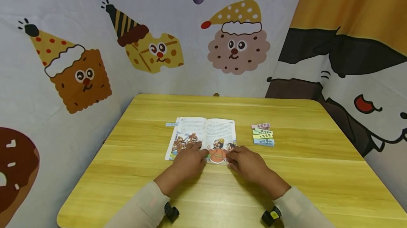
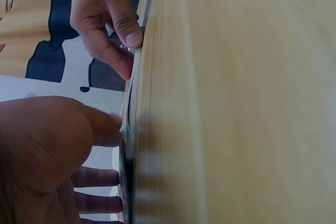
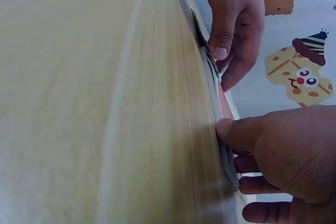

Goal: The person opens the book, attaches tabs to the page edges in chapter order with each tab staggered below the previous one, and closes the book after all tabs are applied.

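An open picture book lies on the table, with text above coloured cartoon figures on both pages. Across the lower part of its left page rests my left hand, fingers extended flat and thumb near the middle fold. My right hand is at the lower right corner, pinching the book's edge; in the right wrist view its thumb lies against the page edges while the fingers reach over the page. A pale blue paper tab sticks out from the book's left side. The palms hide parts of the lower pages.
Right of the book lie several paper strips in pink, green, yellow and blue with handwritten characters. The wooden table stands against a cloth backdrop printed with cartoon snacks. A small black camera is strapped on each wrist.
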Action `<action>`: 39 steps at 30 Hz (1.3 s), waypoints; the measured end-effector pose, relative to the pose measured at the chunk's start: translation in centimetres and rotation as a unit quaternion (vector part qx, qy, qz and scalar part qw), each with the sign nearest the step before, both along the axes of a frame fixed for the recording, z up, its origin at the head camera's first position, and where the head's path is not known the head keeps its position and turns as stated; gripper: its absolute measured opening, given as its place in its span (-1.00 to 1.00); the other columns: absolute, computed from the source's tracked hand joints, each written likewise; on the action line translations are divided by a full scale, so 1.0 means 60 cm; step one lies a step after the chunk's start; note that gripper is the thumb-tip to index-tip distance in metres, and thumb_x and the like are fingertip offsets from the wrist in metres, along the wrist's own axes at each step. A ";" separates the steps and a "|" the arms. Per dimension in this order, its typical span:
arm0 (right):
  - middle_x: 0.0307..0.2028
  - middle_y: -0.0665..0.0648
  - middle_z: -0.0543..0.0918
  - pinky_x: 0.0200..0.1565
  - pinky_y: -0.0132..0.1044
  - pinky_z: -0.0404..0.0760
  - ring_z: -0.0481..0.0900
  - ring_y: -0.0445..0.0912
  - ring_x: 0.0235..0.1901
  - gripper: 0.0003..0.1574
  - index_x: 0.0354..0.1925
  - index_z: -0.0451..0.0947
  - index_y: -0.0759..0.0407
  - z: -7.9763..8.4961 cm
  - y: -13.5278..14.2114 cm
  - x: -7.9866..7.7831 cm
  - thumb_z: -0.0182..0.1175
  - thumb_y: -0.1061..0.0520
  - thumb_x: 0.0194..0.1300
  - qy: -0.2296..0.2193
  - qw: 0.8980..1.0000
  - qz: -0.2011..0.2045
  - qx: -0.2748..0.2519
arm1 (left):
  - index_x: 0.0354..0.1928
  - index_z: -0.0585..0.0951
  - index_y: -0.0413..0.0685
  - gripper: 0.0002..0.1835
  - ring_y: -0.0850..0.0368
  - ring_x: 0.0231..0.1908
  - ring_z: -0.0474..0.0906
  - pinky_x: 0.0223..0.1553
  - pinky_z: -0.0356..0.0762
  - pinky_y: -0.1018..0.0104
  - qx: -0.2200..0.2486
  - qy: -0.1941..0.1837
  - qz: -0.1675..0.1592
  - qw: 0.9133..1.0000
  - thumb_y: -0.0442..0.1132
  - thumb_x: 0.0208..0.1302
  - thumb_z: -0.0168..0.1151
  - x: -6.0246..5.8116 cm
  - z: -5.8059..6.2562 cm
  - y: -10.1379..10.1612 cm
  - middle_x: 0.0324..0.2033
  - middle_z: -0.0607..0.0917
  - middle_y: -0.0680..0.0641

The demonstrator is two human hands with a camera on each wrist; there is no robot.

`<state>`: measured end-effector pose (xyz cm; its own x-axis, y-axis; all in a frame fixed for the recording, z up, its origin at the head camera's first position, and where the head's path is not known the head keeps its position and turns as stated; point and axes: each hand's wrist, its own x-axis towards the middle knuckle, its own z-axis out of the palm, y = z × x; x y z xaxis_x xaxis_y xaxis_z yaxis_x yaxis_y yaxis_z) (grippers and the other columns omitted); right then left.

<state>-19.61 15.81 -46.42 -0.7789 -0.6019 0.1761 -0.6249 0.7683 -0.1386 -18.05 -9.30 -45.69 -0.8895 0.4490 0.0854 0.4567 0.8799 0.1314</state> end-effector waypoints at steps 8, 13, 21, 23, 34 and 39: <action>-0.08 -0.08 0.58 -0.22 -0.18 0.55 0.49 -0.11 -0.04 -0.64 -0.01 0.65 -0.06 0.006 0.001 -0.004 0.26 -0.06 0.21 -0.007 1.000 0.016 -0.001 | 0.12 0.56 0.20 -0.60 -0.18 0.20 0.30 -0.03 0.40 -0.14 0.017 -0.016 0.005 1.000 0.08 0.27 0.15 -0.003 0.001 0.004 0.20 0.44 -0.14; -0.08 -0.09 0.60 -0.20 -0.21 0.56 0.50 -0.12 -0.02 -0.71 -0.07 0.67 -0.08 0.011 0.000 -0.005 0.22 0.12 0.23 0.002 1.000 0.016 0.017 | 0.10 0.58 0.21 -0.62 -0.18 0.20 0.30 -0.04 0.41 -0.14 0.018 -0.014 0.004 1.000 0.06 0.25 0.19 -0.004 0.003 0.005 0.18 0.46 -0.15; -0.15 -0.13 0.65 -0.15 -0.19 0.55 0.54 -0.12 -0.05 -0.76 -0.20 0.70 -0.11 0.015 0.000 -0.002 0.26 0.19 0.19 0.013 1.000 -0.008 0.018 | 0.08 0.59 0.19 -0.62 -0.19 0.19 0.32 -0.07 0.44 -0.12 0.006 -0.014 0.007 1.000 0.07 0.25 0.19 -0.006 0.002 0.007 0.16 0.47 -0.16; -0.19 -0.17 0.65 -0.19 -0.21 0.56 0.55 -0.15 -0.09 -0.77 -0.22 0.70 -0.13 0.015 -0.001 -0.003 0.27 0.18 0.18 0.016 1.000 -0.015 0.015 | 0.07 0.60 0.19 -0.62 -0.19 0.18 0.32 -0.08 0.44 -0.12 0.008 -0.016 0.007 1.000 0.08 0.24 0.19 -0.004 0.003 0.007 0.16 0.47 -0.16; -0.17 -0.11 0.63 -0.24 -0.28 0.57 0.50 -0.17 -0.08 -0.79 -0.23 0.69 -0.07 0.028 -0.013 -0.014 0.38 0.13 0.09 0.140 0.989 0.005 -0.052 | 0.01 0.61 0.18 -0.62 -0.22 0.17 0.34 -0.10 0.45 -0.14 0.015 -0.020 0.009 1.000 0.13 0.21 0.20 -0.003 0.009 0.008 0.13 0.50 -0.17; -0.16 -0.08 0.62 -0.23 -0.26 0.57 0.49 -0.13 -0.08 -0.77 -0.21 0.68 -0.02 0.032 -0.020 -0.013 0.38 0.11 0.09 0.164 0.983 0.018 -0.079 | 0.01 0.61 0.19 -0.62 -0.20 0.15 0.36 -0.11 0.46 -0.14 0.016 -0.011 0.006 1.000 0.14 0.21 0.21 -0.004 0.007 0.008 0.11 0.51 -0.18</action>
